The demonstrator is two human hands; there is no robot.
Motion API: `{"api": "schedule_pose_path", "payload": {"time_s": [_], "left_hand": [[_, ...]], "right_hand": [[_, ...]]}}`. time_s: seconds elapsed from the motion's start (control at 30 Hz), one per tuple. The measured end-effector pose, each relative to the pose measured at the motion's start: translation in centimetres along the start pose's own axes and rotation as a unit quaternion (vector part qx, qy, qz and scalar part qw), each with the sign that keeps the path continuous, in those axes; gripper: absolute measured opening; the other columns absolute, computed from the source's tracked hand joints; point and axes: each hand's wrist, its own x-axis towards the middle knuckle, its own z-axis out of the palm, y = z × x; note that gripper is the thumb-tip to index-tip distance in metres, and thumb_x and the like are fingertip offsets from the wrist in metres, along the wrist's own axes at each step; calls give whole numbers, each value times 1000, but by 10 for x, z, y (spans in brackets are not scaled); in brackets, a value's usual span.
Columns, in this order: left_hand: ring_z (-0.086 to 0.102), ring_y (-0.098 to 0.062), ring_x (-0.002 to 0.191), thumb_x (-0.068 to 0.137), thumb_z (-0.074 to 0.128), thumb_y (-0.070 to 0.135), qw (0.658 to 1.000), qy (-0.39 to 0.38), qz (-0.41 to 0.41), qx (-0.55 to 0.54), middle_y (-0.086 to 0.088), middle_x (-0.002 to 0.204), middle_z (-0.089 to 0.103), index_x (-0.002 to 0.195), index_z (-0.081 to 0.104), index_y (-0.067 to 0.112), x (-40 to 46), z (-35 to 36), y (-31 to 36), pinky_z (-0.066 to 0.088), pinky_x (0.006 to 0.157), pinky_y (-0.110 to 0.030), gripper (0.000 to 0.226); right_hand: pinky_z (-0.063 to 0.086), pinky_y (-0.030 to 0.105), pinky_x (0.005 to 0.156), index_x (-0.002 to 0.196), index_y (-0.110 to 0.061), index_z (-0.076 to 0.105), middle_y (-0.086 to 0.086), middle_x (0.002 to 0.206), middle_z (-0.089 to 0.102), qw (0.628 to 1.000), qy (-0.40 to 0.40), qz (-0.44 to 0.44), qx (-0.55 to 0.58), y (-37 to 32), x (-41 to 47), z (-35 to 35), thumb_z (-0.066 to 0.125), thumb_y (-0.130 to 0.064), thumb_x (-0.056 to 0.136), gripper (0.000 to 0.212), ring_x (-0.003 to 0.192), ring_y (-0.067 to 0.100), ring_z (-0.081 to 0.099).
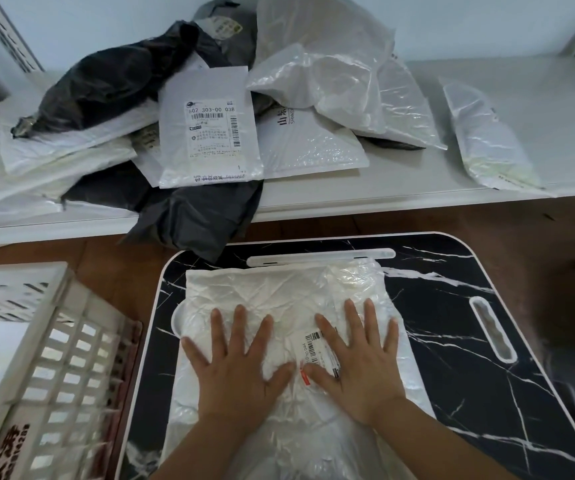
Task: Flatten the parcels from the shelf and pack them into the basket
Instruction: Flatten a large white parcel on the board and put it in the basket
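A slatted white plastic basket (67,368) stands at the left, beside the black marble-patterned table (452,341). On that table lies a crinkled white plastic parcel (279,299). The left hand (241,372) presses flat on it, fingers spread; the right hand (359,368) does likewise, partly covering the shipping label (314,348). Behind, the white shelf (487,133) carries black, grey and white parcels (206,129).

Basket (71,358) cut by left edge; parcel label (317,351) half under right hand (359,372).

A black marble-patterned worktop (452,341) bears one crumpled white plastic parcel (279,299). The white shelf (521,98) behind carries heaped white, grey and black plastic mailers (210,126).
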Motion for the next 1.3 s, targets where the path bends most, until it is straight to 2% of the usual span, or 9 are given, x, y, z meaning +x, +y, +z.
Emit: {"api": "schedule_pose_path", "payload": {"time_s": [0.1, 0.27, 0.37, 0.6, 0.73, 0.83, 0.97, 1.07, 1.3], "left_hand": [[19, -37, 145, 89, 20, 75, 999, 23, 20, -13, -11, 151, 38, 139, 45, 34, 7, -8, -3, 17, 104, -73, 69], [-18, -35, 146, 84, -4, 79, 999, 42, -6, -12, -1, 161, -8, 149, 5, 48, 33, -17, -20, -8, 109, -69, 73], [-21, -36, 145, 82, -5, 80, 999, 34, -10, -1, 2, 160, -13, 148, 0, 50, 40, -11, -21, -4, 109, -70, 72], [16, -41, 145, 89, 16, 73, 1000, 15, -18, -7, -5, 157, 27, 145, 33, 42, 45, -6, -17, 19, 104, -72, 67], [-8, -38, 147, 85, 4, 76, 1000, 8, -26, -5, -1, 162, 2, 149, 9, 48, 41, -9, -16, 4, 109, -70, 70], [-28, -35, 142, 76, -13, 75, 1000, -14, -26, 8, 0, 159, -23, 146, -14, 48, 39, -15, -15, -8, 108, -69, 75], [-36, -34, 139, 69, -29, 71, 1000, -19, -10, 11, -1, 148, -40, 144, -22, 46, 26, -26, -12, -17, 108, -66, 80], [-36, -30, 139, 64, -34, 73, 999, -24, 11, -22, 5, 148, -42, 137, -27, 50, -2, -34, -11, -15, 109, -66, 77], [-39, -30, 137, 76, -10, 79, 998, -54, 24, -24, 9, 152, -38, 141, -21, 55, -83, -17, -17, -17, 103, -72, 70]], "right_hand": [[5, 68, 111, 143, -41, 36, 15, 152, 33, 999, 20, 9, 49, -10, 15, -11, 18, -82, 86, 72, 147, 39, 7], [-15, 69, 108, 144, -52, -16, 3, 154, -36, 999, 6, -31, 33, -31, 53, -12, -12, -81, 79, 71, 137, 32, -40], [-15, 71, 105, 144, -52, -16, 4, 153, -36, 1000, -14, -21, -2, -33, 62, -7, -2, -79, 85, 67, 136, 34, -41], [-13, 73, 105, 149, -51, 1, 6, 161, -15, 1000, -20, 3, -2, -34, 64, -4, 2, -78, 87, 67, 142, 35, -30], [-15, 72, 105, 141, -49, -26, 5, 152, -40, 995, -102, -3, -13, -37, 56, -17, -3, -75, 84, 67, 133, 34, -44], [-17, 71, 105, 143, -50, -20, 0, 150, -43, 989, -148, -18, 25, -40, 24, -29, -3, -76, 79, 72, 132, 31, -46], [-20, 70, 104, 145, -54, -13, -5, 150, -42, 983, -171, -38, 57, -35, -26, -36, -8, -80, 69, 81, 129, 26, -50], [-21, 71, 103, 145, -56, -11, -6, 150, -43, 986, -148, -29, 65, -32, -49, -36, -7, -81, 71, 78, 129, 24, -50], [-21, 75, 98, 140, -58, -21, -2, 147, -47, 993, -101, -60, 28, -42, -85, -18, -20, -87, 64, 81, 129, 27, -51]]}}
